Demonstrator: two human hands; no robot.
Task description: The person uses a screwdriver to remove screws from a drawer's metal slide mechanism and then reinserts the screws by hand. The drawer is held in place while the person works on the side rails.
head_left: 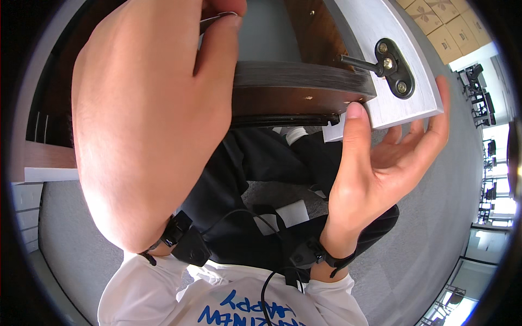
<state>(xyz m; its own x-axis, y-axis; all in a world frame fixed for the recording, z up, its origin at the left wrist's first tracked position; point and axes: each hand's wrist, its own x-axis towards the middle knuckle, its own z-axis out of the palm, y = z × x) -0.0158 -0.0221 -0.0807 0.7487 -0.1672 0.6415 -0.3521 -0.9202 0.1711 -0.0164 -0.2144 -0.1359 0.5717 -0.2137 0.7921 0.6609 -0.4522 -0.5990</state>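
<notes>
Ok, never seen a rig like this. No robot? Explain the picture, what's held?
No robot, just a person's bare hands. The single picture is a fisheye view from the left of two head cameras, looking down, so straight edges bend. The left hand looms close, pinching a thin metal piece, too cut off to identify. The right hand holds the white panel by its end, thumb near the brown board. On the panel sits a black fitting with a rod.
</notes>
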